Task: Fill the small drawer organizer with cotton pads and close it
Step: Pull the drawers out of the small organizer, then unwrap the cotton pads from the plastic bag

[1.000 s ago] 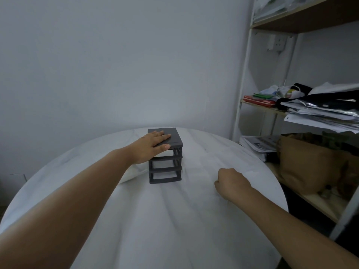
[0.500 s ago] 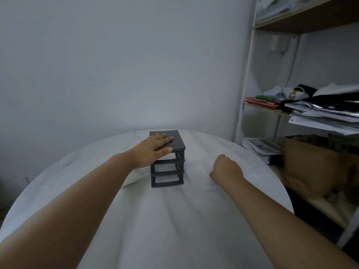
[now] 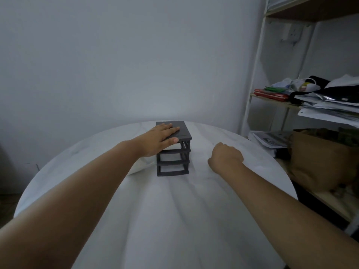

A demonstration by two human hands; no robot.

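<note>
Centrally, the dark drawer organizer stands upright on the white-covered round surface, toward its far edge; its three bays look like hollow frames from the front. Your left hand lies flat on the organizer's top, fingers spread and extended, thumb against the upper front edge, gripping nothing. Your right hand rests on the surface just right of the organizer, apart from it, fingers curled into a loose fist; whether it encloses anything cannot be told. Shelving with papers stands at right.
</note>
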